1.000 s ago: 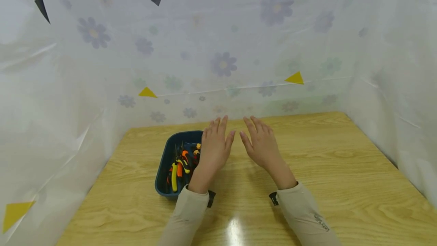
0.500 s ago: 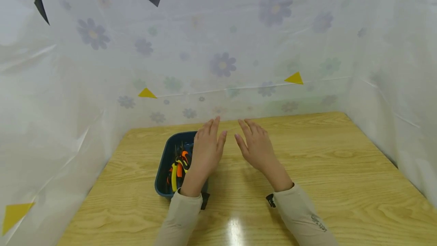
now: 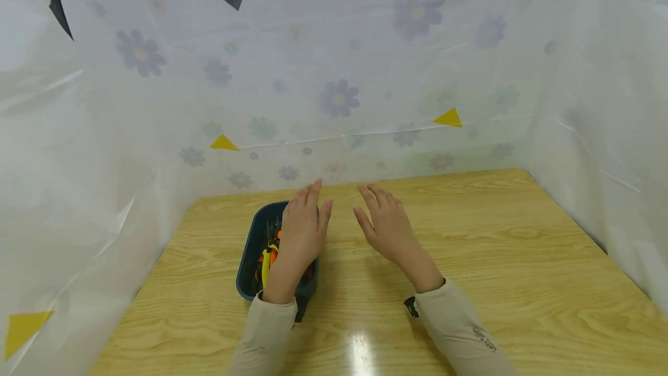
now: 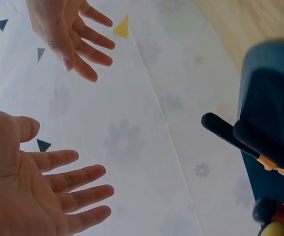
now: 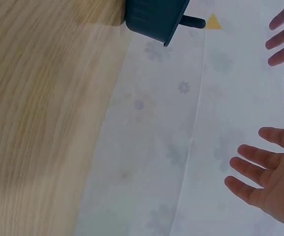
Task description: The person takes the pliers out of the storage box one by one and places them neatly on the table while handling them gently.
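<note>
My left hand [image 3: 302, 228] hovers over the right side of a dark blue bin [image 3: 242, 274], hiding part of what lies in it. Its fingers are extended and hold nothing; in the left wrist view the palm of this left hand [image 4: 18, 191] faces the camera with fingers spread. Pliers with yellow-and-black handles [image 3: 266, 268] and orange-handled tools lie in the bin. A black handle [image 4: 223, 132] pokes out past the rim in the left wrist view. To the right, my right hand [image 3: 387, 225] is held above the table, fingers extended, holding nothing.
The bin stands on the left part of a wood-grain table [image 3: 496, 260]. White flower-printed sheeting [image 3: 292, 74] encloses the back and both sides, with black and yellow triangles [image 3: 447, 118] on it. A black strap piece [image 3: 411, 306] shows at the right cuff.
Both hands have drifted left, the left one farther, so it now covers more of the bin and its tools. The bin has stayed put.
</note>
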`<move>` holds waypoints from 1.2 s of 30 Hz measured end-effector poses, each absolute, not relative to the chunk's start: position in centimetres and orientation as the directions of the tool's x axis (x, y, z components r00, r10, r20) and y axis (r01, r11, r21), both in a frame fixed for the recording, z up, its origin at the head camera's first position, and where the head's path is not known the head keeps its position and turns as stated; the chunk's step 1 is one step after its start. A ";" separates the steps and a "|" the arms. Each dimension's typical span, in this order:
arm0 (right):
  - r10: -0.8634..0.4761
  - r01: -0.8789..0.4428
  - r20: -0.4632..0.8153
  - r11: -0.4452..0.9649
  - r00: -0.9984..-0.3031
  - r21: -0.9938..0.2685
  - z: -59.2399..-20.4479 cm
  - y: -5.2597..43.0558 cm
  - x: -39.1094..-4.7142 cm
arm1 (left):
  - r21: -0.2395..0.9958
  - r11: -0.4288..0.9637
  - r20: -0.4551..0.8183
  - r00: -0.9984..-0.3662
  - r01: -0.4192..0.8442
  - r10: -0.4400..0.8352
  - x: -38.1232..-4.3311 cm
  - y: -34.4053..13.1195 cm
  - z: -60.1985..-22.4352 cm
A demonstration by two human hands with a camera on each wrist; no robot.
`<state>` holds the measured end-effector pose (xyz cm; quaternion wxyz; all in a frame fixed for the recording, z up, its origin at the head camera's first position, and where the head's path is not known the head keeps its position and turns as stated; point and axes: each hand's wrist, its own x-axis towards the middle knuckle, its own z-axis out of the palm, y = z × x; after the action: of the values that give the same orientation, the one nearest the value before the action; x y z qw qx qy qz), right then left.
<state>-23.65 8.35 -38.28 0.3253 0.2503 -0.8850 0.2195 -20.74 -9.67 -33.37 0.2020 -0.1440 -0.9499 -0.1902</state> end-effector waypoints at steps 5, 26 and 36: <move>-0.311 -0.588 0.669 0.774 -0.675 -0.233 -38.4 7.9 -23.7 | 0.292 0.883 0.488 -0.851 0.367 0.192 -20.8 -10.5 -33.2; -0.342 -0.613 0.615 0.730 -0.710 -0.301 -38.4 5.5 -22.7 | 0.340 0.885 0.504 -0.856 0.319 0.115 -20.6 -14.6 -32.3; -0.353 -0.633 0.622 0.711 -0.699 -0.308 -38.5 4.7 -22.3 | 0.368 0.888 0.453 -0.887 0.277 0.089 -20.3 -15.6 -32.1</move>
<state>-22.33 4.73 -38.51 0.2703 0.2784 -0.8845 0.2590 -20.33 -15.60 -32.11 0.2172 -0.0965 -0.9469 -0.2165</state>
